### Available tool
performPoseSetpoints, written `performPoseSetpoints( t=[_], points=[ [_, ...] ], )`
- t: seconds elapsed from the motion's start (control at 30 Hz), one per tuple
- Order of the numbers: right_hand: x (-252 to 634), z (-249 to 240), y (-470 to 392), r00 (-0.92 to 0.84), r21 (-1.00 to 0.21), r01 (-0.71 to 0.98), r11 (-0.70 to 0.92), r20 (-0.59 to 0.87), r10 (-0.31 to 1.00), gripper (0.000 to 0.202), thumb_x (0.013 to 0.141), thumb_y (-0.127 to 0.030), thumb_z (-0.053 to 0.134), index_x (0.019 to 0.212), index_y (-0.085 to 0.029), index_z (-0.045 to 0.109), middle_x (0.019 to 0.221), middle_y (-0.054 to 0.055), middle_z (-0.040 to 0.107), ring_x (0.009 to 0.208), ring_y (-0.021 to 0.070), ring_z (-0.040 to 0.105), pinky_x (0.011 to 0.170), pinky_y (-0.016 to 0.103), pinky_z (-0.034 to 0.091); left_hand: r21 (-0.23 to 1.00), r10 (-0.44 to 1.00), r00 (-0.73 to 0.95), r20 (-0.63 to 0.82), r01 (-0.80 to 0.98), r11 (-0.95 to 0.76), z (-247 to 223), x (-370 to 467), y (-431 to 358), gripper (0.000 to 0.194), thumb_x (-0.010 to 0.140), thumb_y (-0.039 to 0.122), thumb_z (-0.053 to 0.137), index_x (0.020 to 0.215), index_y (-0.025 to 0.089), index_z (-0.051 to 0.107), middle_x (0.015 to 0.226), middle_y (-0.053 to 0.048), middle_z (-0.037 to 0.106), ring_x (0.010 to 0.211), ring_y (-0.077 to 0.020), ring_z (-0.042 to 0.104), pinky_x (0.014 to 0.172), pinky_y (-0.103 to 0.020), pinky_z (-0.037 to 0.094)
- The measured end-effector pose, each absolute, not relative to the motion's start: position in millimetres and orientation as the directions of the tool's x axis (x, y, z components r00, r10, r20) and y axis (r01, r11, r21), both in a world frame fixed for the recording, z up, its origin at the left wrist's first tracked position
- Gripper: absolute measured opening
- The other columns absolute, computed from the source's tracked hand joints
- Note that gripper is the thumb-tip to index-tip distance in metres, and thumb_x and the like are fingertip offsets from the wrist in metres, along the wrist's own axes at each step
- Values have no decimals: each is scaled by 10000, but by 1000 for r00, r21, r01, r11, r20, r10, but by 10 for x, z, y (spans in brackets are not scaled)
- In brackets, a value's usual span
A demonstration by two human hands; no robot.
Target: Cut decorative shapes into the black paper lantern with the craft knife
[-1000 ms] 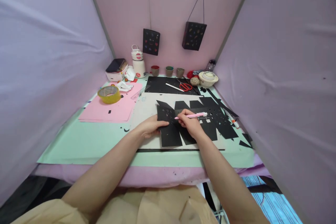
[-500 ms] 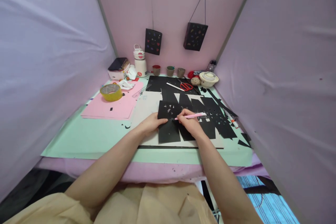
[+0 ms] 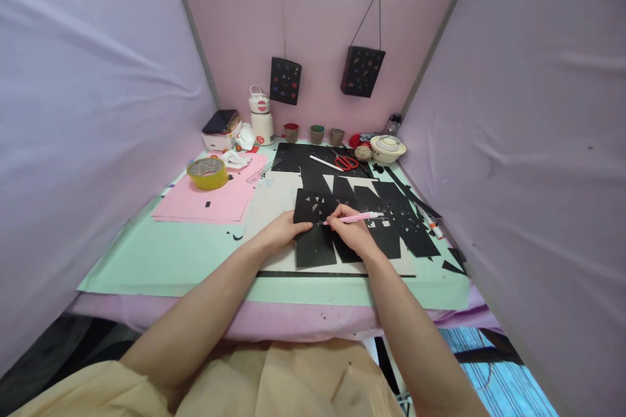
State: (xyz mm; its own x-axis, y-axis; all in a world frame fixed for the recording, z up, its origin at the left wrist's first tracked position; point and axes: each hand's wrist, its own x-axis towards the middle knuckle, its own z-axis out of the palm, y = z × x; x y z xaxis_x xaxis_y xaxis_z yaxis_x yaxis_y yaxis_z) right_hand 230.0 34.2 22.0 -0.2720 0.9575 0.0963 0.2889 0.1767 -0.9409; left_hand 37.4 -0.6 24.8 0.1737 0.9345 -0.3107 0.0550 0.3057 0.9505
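My right hand [image 3: 348,227] is closed round a pink pen-like tool [image 3: 359,217], its tip at the surface of a black sheet [image 3: 315,249]. Small cut-out shapes show in the upper part of that sheet. At the sheet's left edge, my left hand [image 3: 283,230] grips it, thumb on top and the other fingers partly hidden. Under the sheet lies a pale board [image 3: 274,205]. More black pieces [image 3: 391,241] with small holes overlap to the right, partly behind my right hand.
Yellow tape [image 3: 208,173] rests on pink paper [image 3: 171,202] at the left. Red-handled scissors [image 3: 346,163], a white stick [image 3: 326,162], cups [image 3: 317,135], a bottle [image 3: 262,124] and a cream bowl [image 3: 387,149] stand or lie toward the back. Black scraps [image 3: 454,267] lie at the right.
My right hand and the pink tool have shifted slightly left, and the tool's tip sits slightly lower. The left hand keeps its place on the sheet.
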Motion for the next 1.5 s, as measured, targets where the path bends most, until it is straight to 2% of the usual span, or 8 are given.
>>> performPoseSetpoints(
  t=[0.43, 1.3, 1.5],
  points=[
    [2332, 178, 345, -241, -951, 262, 163, 99, 965, 161, 738, -300, 587, 620, -222, 509, 609, -42, 547, 613, 147, 483, 580, 270, 336, 953, 935, 188, -301, 29, 302, 244, 381, -17, 239, 929, 296, 620, 1108, 137, 615, 1057, -59, 650, 879, -167, 649, 762, -348, 565],
    [2321, 219, 319, -296, -944, 266, 193, 110, 949, 156, 725, -285, 620, 612, -210, 544, 653, -41, 565, 673, 149, 511, 625, 262, 352, 961, 939, 208, -274, 23, 275, 216, 370, -2, 245, 925, 281, 624, 1127, 142, 616, 1109, -68, 644, 940, -186, 646, 811, -378, 562],
    [2339, 182, 345, -273, -957, 224, 184, 120, 955, 152, 727, -262, 618, 611, -211, 534, 628, -44, 551, 632, 137, 485, 590, 258, 334, 958, 936, 206, -285, 22, 286, 205, 366, -5, 240, 926, 285, 624, 1117, 140, 619, 1100, -66, 649, 935, -184, 648, 814, -379, 561]
  ],
)
